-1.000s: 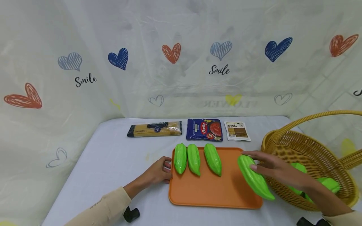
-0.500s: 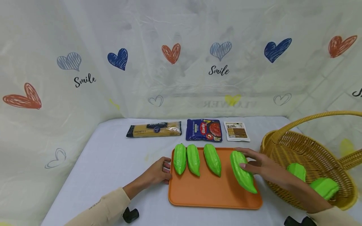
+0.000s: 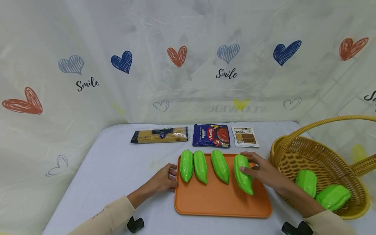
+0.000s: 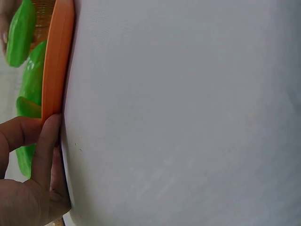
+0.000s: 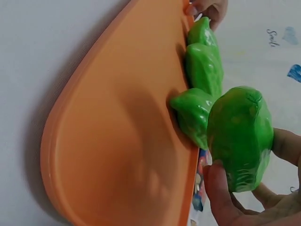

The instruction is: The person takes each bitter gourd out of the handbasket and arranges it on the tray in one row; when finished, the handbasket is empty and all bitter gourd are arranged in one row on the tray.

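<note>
My right hand [image 3: 260, 170] grips a glossy green ridged gourd with a pointed tip [image 3: 243, 176], held above the right part of the orange tray [image 3: 217, 204]. The right wrist view shows thumb and fingers round this gourd [image 5: 240, 139], with a shadow on the tray beneath. Along the tray's back lie three more such gourds side by side; the nearest to the held one is the third gourd [image 3: 220, 167]. At the tray's left edge my left hand [image 3: 164, 178] pinches the rim, its fingers on the orange wall [image 4: 54, 70] in the left wrist view.
A wicker basket [image 3: 320, 145] with a tall handle stands on the right, two green gourds [image 3: 333, 196] visible inside. Behind the tray lie a spaghetti pack [image 3: 160, 135], a blue Barilla pouch [image 3: 211, 135] and a small white-and-brown packet [image 3: 245, 137]. White cloth [image 3: 123, 163] covers the table.
My right hand has carried the gourd leftward from the tray's right edge, and the gourd now points more nearly lengthwise. The left hand has stayed on the tray's edge.
</note>
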Demonstrator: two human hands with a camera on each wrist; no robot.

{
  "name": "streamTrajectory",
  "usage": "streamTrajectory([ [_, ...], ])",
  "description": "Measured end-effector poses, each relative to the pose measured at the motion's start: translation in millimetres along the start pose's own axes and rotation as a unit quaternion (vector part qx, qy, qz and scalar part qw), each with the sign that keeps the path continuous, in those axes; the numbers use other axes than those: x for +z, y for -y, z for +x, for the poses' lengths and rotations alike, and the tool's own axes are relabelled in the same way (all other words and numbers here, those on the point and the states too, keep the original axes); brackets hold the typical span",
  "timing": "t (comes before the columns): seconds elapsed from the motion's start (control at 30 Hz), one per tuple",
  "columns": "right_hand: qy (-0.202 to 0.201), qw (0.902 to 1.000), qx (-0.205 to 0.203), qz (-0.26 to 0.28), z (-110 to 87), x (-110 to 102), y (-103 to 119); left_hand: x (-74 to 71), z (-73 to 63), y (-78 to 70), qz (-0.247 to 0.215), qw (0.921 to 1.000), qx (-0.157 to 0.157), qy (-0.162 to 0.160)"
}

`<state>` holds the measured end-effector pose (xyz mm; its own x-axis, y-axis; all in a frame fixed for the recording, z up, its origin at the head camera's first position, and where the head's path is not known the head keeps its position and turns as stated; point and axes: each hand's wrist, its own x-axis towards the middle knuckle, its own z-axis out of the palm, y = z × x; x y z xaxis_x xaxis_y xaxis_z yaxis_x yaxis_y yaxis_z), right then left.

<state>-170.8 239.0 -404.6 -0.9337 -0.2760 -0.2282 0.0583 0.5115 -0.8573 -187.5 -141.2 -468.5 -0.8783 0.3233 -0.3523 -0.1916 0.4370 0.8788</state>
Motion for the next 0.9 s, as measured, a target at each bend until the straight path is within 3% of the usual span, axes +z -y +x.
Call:
streamTrajectory([
  [0.43,-0.014,0.9984,0.030,-0.045,21.2,5.2,1.1,-0.8,0.3,1.3,-0.007,1.0000,0.006,0.003],
  [0.7,-0.006,0.9956,0.036,-0.086,33.1,6.4,1.2,-0.7,1.6,3.6,-0.010,0.9999,0.007,0.001],
  [0.9,0.008,0.9959,0.034,-0.083,46.3,10.8,-0.2,-1.8,2.9,4.3,-0.008,0.9999,0.007,0.006],
])
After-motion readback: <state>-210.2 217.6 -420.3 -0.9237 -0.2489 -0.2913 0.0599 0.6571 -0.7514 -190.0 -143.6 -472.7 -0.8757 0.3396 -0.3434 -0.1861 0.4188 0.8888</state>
